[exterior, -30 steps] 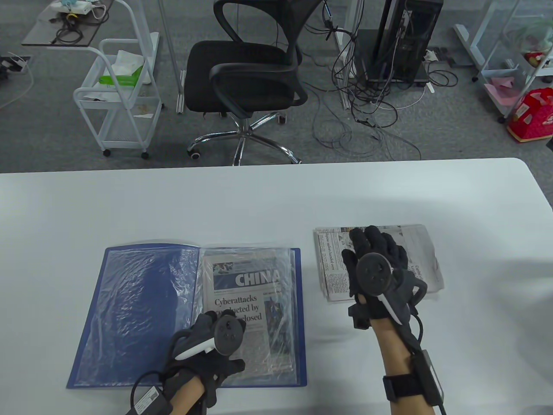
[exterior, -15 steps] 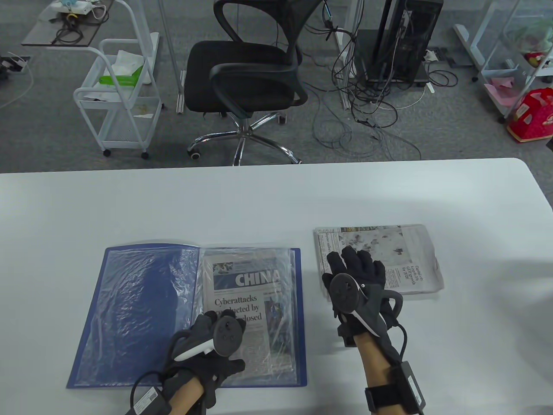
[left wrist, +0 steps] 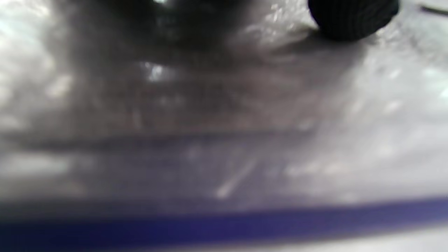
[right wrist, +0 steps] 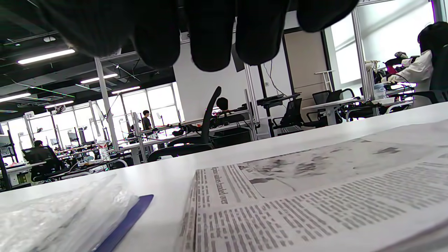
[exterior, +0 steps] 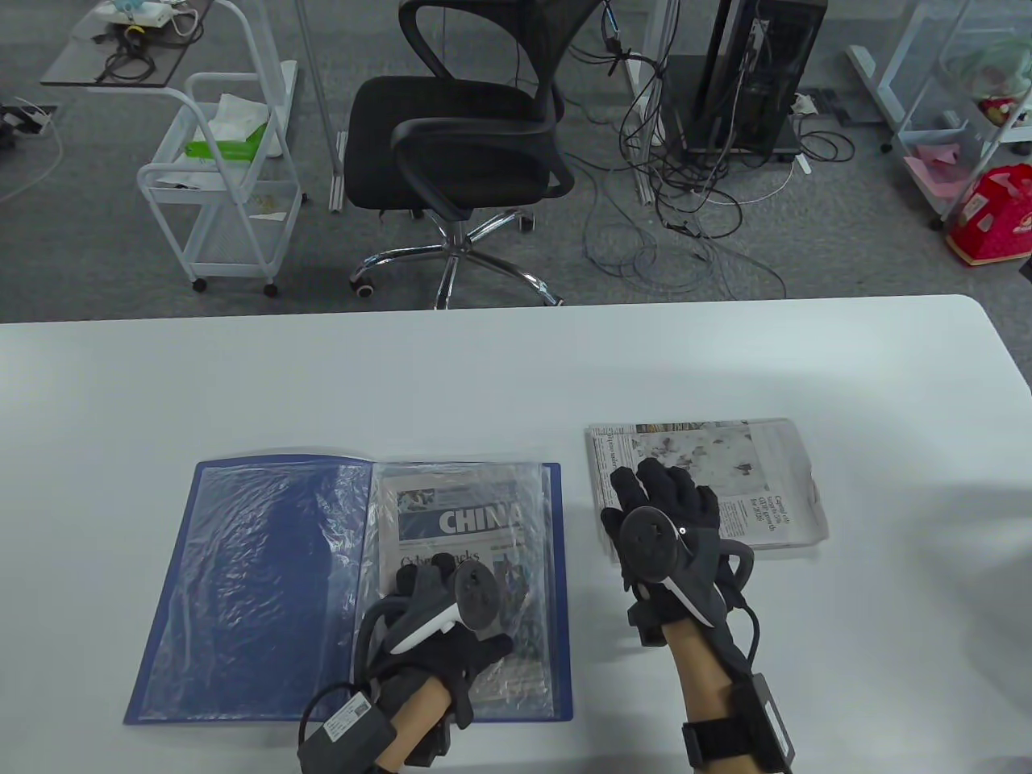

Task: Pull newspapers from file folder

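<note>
The blue file folder (exterior: 258,580) lies open on the table. Its right page is a clear plastic sleeve (exterior: 532,484) with a "CHINA" newspaper (exterior: 451,516) inside. My left hand (exterior: 435,588) rests flat on that sleeve, over the headline, fingers stretched forward. In the blurred left wrist view one fingertip (left wrist: 350,17) touches the plastic, with the folder's blue edge (left wrist: 210,227) below. A stack of loose newspapers (exterior: 758,468) lies to the right. My right hand (exterior: 657,500) is open and empty over the stack's near-left corner. In the right wrist view its fingers (right wrist: 210,38) hang clear above the stack (right wrist: 315,196).
The white table (exterior: 484,371) ends just behind the folder and the stack's far side. A black office chair (exterior: 468,137), a white cart (exterior: 226,177) and cables stand on the floor beyond. The folder's corner (right wrist: 129,217) lies just left of the stack.
My left hand slid right and forward over the sleeved newspaper, now covering the headline. My right hand drew back from the middle of the stack to its near-left corner, then stayed.
</note>
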### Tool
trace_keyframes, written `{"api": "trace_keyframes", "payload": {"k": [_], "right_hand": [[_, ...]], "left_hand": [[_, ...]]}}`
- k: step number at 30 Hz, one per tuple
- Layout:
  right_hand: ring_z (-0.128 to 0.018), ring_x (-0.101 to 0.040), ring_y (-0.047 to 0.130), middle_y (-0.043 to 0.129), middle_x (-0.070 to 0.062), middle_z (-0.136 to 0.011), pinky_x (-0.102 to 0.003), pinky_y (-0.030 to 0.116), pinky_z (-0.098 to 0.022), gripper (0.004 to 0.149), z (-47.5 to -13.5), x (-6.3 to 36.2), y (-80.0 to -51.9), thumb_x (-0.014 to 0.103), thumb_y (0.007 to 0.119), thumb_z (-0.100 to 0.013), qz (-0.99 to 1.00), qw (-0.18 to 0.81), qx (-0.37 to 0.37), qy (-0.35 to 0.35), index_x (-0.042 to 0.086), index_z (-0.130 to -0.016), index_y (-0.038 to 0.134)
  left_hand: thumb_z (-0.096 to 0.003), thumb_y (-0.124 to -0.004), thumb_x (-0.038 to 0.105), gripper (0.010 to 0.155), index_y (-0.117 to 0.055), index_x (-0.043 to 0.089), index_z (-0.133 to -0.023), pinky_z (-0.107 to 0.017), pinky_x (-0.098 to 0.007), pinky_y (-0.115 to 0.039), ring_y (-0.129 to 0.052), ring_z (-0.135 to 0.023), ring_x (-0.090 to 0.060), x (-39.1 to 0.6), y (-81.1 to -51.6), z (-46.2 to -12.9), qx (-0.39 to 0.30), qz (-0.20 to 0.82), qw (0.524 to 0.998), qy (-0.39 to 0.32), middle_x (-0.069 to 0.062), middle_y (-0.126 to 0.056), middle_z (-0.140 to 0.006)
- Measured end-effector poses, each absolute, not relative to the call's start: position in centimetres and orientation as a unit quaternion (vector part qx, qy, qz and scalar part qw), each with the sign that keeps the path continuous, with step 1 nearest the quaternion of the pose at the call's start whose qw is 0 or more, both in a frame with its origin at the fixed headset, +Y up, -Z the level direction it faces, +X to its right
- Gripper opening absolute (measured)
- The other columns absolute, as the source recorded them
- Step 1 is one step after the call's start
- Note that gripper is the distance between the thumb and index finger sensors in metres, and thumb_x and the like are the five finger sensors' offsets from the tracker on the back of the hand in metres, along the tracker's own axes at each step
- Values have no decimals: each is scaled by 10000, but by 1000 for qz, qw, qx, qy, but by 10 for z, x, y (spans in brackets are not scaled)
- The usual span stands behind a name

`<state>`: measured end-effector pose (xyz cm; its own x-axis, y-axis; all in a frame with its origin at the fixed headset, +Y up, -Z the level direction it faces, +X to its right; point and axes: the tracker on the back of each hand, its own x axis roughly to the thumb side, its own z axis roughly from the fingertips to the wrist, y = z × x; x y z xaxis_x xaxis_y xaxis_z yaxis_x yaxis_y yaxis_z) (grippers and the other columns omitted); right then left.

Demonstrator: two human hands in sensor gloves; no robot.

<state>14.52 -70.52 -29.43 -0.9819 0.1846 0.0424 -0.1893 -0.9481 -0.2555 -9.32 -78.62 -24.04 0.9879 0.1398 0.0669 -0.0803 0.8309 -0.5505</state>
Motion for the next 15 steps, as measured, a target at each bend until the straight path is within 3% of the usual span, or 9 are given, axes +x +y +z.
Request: {"api": "trace_keyframes", "payload": {"k": [4, 8, 13, 15], "right_hand": [[-998, -377, 727, 718, -32, -1061, -644, 560, -695, 560, -294, 143, -707, 516, 732, -395, 987, 101, 13, -125, 365, -933, 701], [-994, -375, 735, 723, -32, -1058, -642, 565, -693, 558, -294, 142, -710, 516, 731, -394, 988, 93, 14, -119, 364, -930, 705], [-988, -373, 744, 726, -33, -1056, -642, 570, -691, 559, -295, 145, -711, 516, 731, -393, 988, 100, 10, -118, 363, -930, 704], [-988, -372, 746, 728, -34, -1054, -640, 571, -693, 558, -295, 146, -711, 515, 731, -394, 988, 100, 8, -118, 364, -930, 705]], "left_hand": [[-519, -649, 416, 655, -433, 212, -1102, -653, -697, -508, -404, -977, -621, -96, -777, -241, -200, 52, 978, -40, -161, -328, -1155], [-510, -672, 408, 633, -615, 170, -1093, -641, -662, -637, -617, -972, -592, -112, -758, -239, -159, 70, 985, -24, -200, -542, -1146], [-511, -676, 397, 645, -635, 137, -1101, -647, -675, -619, -618, -989, -598, -181, -714, -235, -79, 214, 971, 78, -231, -564, -1153], [-516, -674, 391, 648, -624, 127, -1105, -652, -684, -597, -591, -994, -609, -209, -707, -234, -84, 251, 956, 123, -237, -547, -1159]]}}
